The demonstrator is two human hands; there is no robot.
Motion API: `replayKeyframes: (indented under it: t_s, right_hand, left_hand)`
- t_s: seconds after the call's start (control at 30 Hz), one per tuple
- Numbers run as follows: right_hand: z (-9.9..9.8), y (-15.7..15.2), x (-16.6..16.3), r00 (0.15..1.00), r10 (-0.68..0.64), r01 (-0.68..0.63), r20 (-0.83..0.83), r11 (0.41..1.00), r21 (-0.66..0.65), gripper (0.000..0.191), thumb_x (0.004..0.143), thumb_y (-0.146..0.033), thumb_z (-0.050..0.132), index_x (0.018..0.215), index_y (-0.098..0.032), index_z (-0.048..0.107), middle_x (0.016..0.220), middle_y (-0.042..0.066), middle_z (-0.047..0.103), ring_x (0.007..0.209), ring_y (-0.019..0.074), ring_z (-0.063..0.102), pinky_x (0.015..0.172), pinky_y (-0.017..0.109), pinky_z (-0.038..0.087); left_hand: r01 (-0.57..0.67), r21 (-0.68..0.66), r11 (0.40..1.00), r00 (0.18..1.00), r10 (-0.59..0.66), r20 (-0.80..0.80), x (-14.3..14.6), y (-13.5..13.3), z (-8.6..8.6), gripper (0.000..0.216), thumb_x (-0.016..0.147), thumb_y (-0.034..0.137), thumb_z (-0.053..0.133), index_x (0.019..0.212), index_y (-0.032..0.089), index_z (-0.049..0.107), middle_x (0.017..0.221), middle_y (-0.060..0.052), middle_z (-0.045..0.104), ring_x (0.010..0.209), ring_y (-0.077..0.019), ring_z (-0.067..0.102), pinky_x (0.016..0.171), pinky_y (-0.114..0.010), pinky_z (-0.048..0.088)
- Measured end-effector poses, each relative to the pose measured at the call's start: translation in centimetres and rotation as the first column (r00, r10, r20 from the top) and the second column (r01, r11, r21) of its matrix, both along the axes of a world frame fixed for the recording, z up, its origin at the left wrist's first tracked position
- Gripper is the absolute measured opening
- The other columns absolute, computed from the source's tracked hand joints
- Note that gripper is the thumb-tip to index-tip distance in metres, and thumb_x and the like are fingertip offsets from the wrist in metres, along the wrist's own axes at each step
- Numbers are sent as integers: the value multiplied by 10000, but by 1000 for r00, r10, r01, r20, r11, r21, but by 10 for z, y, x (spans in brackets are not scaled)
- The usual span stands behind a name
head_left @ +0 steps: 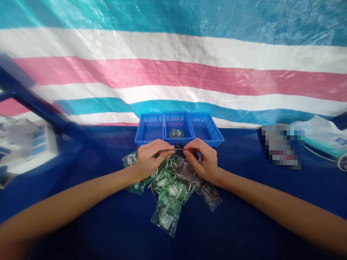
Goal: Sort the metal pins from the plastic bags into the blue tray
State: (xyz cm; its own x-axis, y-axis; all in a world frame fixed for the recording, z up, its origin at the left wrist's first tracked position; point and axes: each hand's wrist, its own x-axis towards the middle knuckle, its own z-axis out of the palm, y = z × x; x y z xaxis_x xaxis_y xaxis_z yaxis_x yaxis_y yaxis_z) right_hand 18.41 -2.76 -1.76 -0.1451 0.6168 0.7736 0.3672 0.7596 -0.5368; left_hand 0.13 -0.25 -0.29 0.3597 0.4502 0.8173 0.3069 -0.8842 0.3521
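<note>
Carefully, a worker's left hand and right hand pinch between thumbs and fingers what looks like one thin metal rod, held level just in front of three blue trays on a dark blue table. Below the fingers spreads a heap of loose pieces, tangled with plastic bags.

The work appears nearer its start than its finish: a single packet can be made out inside the middle tray, while the great bulk of the material lies outside the trays.

By count, one rod seems to be in hand, and the middle tray stands between one left tray and one right tray. At least three bags show around the heap: a left bag, a front bag and a right bag. Loose pieces number in the dozens, too jumbled to count exactly.
</note>
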Motion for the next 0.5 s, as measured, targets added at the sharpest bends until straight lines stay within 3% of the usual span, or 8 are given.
replayKeyframes:
  t_s: [0.33, 0.5]
  right_hand:
    - [2, 1, 0, 995, 32, -36, 94, 998, 45, 97, 826, -113, 527, 840, -154, 614, 760, 43, 561, 535, 80, 462, 445, 214, 390]
    - [2, 2, -2, 991, 34, -40, 126, 998, 44, 115, 835, -125, 517, 832, -152, 629, 746, 47, 576, 571, 95, 503, 459, 216, 409]
  left_hand:
    - [25, -10, 1000, 1000, -25, -13, -1, -1, 0, 73, 769, 169, 660, 835, 156, 631, 755, -34, 675, 609, -95, 614, 526, -203, 493]
    - [74, -96, 993, 997, -72, 27, -1, -3, -1, 96, 832, 151, 568, 923, 162, 594, 821, -43, 692, 452, -43, 525, 458, -182, 463]
